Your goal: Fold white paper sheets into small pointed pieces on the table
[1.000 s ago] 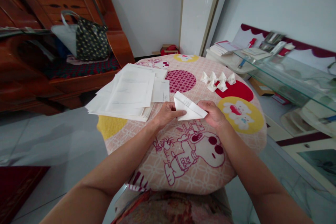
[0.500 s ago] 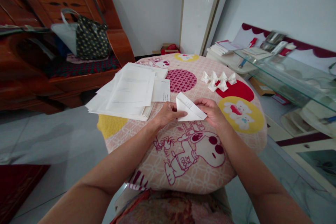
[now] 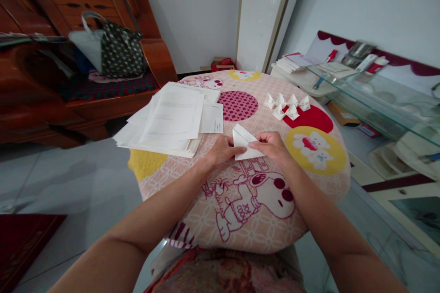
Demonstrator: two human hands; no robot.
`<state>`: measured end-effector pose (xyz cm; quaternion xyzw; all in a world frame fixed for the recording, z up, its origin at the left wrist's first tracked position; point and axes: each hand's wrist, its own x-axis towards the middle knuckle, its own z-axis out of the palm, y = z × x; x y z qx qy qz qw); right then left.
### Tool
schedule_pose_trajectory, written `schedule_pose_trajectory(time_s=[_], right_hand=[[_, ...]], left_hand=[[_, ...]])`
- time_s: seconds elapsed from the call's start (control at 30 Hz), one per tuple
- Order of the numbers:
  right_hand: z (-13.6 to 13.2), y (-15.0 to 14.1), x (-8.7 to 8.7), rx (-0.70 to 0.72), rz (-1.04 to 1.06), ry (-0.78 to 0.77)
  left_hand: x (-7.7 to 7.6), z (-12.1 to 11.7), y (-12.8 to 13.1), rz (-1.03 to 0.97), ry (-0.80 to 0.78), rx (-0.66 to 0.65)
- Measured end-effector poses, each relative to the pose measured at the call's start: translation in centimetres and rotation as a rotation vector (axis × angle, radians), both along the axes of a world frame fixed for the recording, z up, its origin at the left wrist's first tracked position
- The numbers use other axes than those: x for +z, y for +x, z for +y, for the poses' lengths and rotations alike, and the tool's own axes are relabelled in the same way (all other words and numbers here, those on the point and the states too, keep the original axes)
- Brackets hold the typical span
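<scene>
A folded piece of white paper (image 3: 242,141) is held between my two hands, just above the patterned tablecloth (image 3: 202,210). My left hand (image 3: 222,150) pinches its left edge, thumb on top. From the right, my right hand (image 3: 273,145) grips the other side, with its thumb lying over the paper and the fingers partly hidden beneath. To the left lies a spread stack of white paper sheets (image 3: 172,116), some with faint print. Beyond my right hand stand several small pointed folded-paper pieces (image 3: 287,105) in a cluster.
A glass shelf (image 3: 385,100) with a cabinet below borders the table on the right, carrying metal bowls (image 3: 359,52). At the back left stands a wooden sofa (image 3: 151,55) with a dark patterned bag (image 3: 122,50). A tall white cabinet (image 3: 261,18) stands behind the table.
My right thumb has come over the top of the folded paper and moved left, pressing its right part. My left hand keeps its pinch, nearly in place.
</scene>
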<state>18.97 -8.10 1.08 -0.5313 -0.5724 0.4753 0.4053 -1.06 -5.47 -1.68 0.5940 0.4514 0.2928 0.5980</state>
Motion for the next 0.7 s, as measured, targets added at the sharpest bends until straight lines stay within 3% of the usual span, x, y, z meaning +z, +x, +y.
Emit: schedule_pose_trajectory(time_s=[0.1, 0.2, 0.33, 0.37, 0.43, 0.53, 0.7], right_hand=[[0.5, 0.2, -0.2, 0.028, -0.150, -0.014], [1.2, 0.6, 0.0, 0.127, -0.337, 0.006], [2.1, 0.6, 0.2, 0.226, -0.589, 0.117], [2.3, 0.5, 0.2, 0.233, -0.647, 0.146], [2.5, 0.2, 0.1, 0.236, -0.747, 0.214], [2.5, -0.2, -0.3, 0.249, -0.843, 0.339], [2.0, 0.6, -1.0, 0.239, -0.920, 0.475]], left_hand=[[0.2, -0.3, 0.4, 0.093, -0.012, -0.016], [1.0, -0.3, 0.1, 0.311, 0.039, -0.047], [2.3, -0.2, -1.0, 0.665, 0.501, 0.061], [2.5, -0.3, -1.2, 0.665, 0.623, 0.033], [2.6, -0.5, -1.3, 0.600, 0.811, -0.140], [2.2, -1.0, -1.0, 0.533, 0.938, -0.450], [1.5, -1.4, -0.7, 0.591, 0.970, -0.563]])
